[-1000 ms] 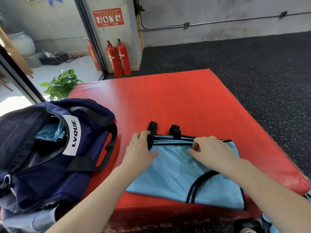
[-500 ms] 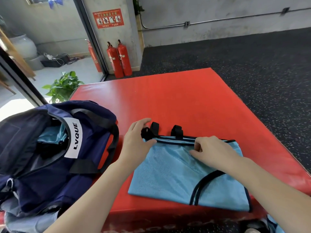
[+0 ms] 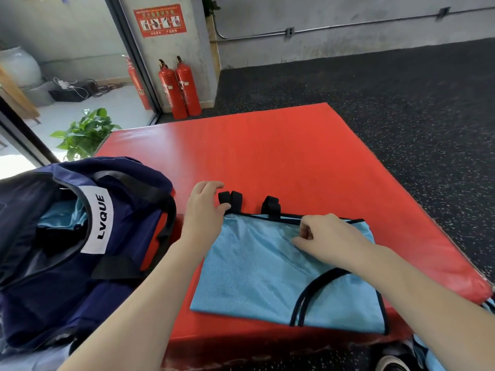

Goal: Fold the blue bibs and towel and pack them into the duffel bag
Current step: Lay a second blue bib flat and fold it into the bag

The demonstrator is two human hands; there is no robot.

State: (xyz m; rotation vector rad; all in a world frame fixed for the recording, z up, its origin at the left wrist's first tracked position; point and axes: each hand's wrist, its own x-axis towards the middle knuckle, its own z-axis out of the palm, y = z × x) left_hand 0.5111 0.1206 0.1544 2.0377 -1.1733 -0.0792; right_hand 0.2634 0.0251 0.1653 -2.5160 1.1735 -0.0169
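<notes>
A light blue mesh bib (image 3: 257, 269) with black trim lies folded flat on the near part of a red padded mat (image 3: 281, 156), its lower edge close to the mat's front edge. Two bare forearms reach in from the bottom of the view.

The right hand (image 3: 329, 234) rests on the bib's upper middle area, its grip curled, with thumb and fingertips pinching the blue fabric just below the black-edged top hem.

The left hand (image 3: 203, 210) sits at the bib's top left corner. Its fingers are bent and its thumb presses against the base of the black straps (image 3: 230, 199) that stick out past the hem; this grip is pinching the corner there. A second black strap loop (image 3: 271, 206) pokes out further right, between the two hands.

To the left, touching the mat's left side, sits a navy duffel bag (image 3: 67, 263) with its top open. A white label on it reads "LVQUE". Light blue cloth (image 3: 61, 215) shows inside the opening.

Beyond the mat, dark speckled flooring (image 3: 401, 89) stretches to a grey wall. Two red fire extinguishers (image 3: 179, 89) stand together against a pillar, and a green potted plant (image 3: 85, 132) sits at far left.
</notes>
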